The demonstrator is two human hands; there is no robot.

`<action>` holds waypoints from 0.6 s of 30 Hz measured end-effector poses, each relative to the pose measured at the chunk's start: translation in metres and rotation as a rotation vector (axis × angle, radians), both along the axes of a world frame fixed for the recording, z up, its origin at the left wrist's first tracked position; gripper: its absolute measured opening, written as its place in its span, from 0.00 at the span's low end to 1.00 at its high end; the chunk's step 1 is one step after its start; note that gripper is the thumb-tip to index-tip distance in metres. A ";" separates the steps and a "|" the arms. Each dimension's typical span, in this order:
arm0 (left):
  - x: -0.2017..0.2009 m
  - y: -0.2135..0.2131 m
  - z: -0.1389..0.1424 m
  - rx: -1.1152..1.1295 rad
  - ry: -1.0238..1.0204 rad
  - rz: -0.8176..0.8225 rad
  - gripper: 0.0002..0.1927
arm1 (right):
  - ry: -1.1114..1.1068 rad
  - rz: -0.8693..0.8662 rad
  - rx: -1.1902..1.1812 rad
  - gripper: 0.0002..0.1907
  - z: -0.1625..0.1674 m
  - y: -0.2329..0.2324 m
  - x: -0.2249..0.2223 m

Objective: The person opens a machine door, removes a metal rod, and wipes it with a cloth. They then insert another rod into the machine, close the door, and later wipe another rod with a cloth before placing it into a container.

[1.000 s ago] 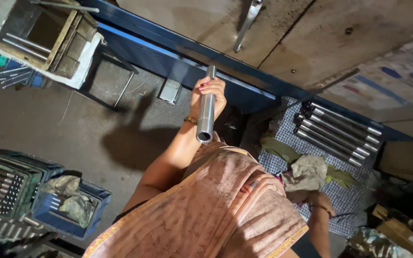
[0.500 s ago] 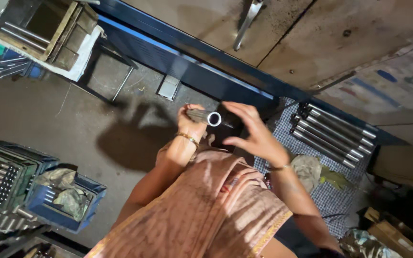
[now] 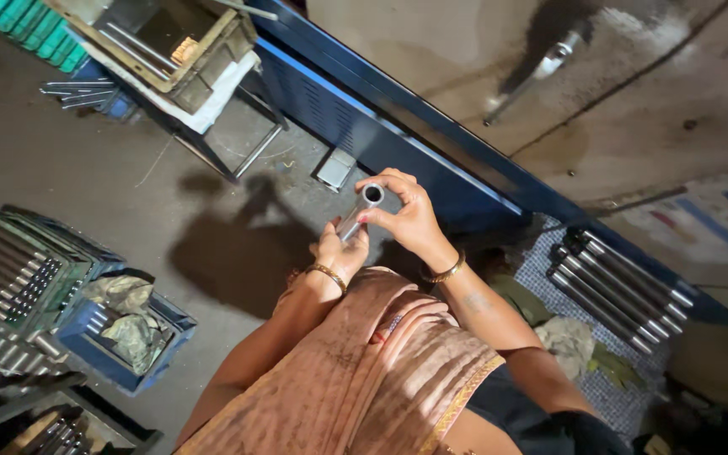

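A short metal tube (image 3: pixel 359 212) is held up in front of me with its open end toward the camera. My left hand (image 3: pixel 338 252) grips its lower part from below. My right hand (image 3: pixel 404 215) wraps around its upper end, fingers curled beside the opening. Both wrists wear gold bangles. A pinkish-brown draped cloth (image 3: pixel 364 371) covers my lap beneath the hands.
A row of several metal rods (image 3: pixel 621 291) lies on a checked cloth at the right. Crates of rods (image 3: pixel 10 270) stand at the left, beside a blue crate with rags (image 3: pixel 124 324). A blue machine frame (image 3: pixel 398 139) runs diagonally behind; a bin on a stand (image 3: pixel 170 50) sits upper left.
One second ago my left hand alone held the tube upright. My right hand came up and took its top end, and the tube tipped so its open end faces me.
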State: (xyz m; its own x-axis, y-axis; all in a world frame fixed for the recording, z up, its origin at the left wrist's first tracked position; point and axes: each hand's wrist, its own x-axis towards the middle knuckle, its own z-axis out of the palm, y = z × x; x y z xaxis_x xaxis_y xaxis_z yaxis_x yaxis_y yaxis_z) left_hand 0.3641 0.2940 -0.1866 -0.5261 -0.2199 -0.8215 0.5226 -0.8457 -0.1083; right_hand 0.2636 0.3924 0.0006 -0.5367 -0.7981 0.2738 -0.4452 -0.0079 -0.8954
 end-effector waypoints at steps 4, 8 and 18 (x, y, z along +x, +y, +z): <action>0.010 -0.023 0.002 0.035 0.194 -0.031 0.12 | 0.078 0.004 0.008 0.19 0.007 -0.033 0.017; 0.024 -0.052 -0.003 0.088 0.272 -0.062 0.09 | 0.120 0.037 0.002 0.20 0.014 -0.070 0.035; 0.068 -0.125 0.005 -0.273 0.227 -0.298 0.05 | 0.234 0.121 0.003 0.22 0.022 -0.161 0.086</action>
